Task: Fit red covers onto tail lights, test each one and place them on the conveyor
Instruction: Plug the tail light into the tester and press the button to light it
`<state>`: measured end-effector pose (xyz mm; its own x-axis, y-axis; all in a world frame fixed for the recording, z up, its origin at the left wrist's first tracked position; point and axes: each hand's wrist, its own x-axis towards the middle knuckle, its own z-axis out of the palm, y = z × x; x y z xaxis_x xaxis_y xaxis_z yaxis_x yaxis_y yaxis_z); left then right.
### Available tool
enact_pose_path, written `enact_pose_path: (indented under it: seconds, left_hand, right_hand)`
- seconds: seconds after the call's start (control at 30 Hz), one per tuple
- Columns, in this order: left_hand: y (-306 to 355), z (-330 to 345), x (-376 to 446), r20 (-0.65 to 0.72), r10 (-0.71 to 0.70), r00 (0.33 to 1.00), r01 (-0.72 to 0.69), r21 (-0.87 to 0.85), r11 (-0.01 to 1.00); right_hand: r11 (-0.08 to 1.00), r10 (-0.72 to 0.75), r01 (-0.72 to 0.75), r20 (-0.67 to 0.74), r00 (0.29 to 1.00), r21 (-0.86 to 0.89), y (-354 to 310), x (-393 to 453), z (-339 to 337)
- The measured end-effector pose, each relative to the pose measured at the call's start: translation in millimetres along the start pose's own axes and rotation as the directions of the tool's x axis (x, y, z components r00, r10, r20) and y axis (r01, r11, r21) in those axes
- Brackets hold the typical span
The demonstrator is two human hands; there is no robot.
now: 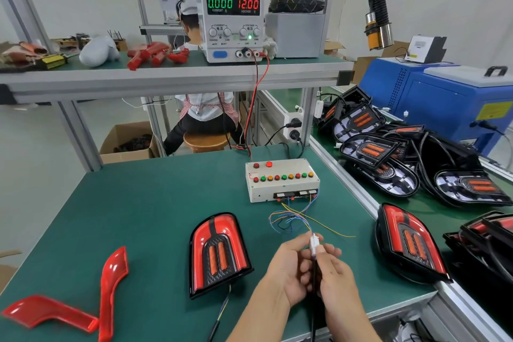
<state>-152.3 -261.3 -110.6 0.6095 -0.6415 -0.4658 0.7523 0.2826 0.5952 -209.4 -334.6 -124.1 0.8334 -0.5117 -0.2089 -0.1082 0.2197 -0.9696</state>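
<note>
On the green bench I had one covered tail light in front of me and two loose red covers at the near left corner. One test box stood toward the far right edge; it carried two red buttons on top and a row of nine coloured ones below. I held one white connector between my two hands. One power supply stood on the upper shelf. On the conveyor lay one covered tail light near its near edge, and about five uncovered ones were piled farther along.
</note>
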Motion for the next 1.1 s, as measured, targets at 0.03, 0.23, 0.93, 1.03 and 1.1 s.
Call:
enact_pose_path:
  seconds: [0.03,0.23,0.93,1.03,1.1]
  left_hand:
    - [0.2,-1.1,1.6,0.002,-0.006,1.000,0.006,0.009,1.000]
    - [0.2,-3.2,7.5,0.031,-0.035,0.999,0.035,0.006,0.999]
    - [1.5,3.8,0.8,-0.061,-0.078,0.995,0.081,0.056,0.995]
    - [2.3,6.0,-3.3,-0.060,-0.088,0.994,0.092,0.068,0.993]
    - [2.8,4.7,-5.6,-0.049,-0.090,0.995,0.093,0.055,0.994]
  right_hand:
    - [1.000,0.000,0.000,-0.002,1.000,0.004,0.6,-0.5,0.5]
    - [0.998,0.013,-0.012,-0.026,1.000,0.062,-0.8,0.3,2.3]
    - [0.998,0.015,-0.013,-0.019,1.000,0.065,-3.7,-4.9,-3.4]
    - [0.999,0.005,-0.004,-0.029,1.000,0.037,-2.4,-4.9,-3.6]
    - [0.999,0.031,-0.031,-0.011,0.999,0.033,-4.8,-4.6,-3.6]
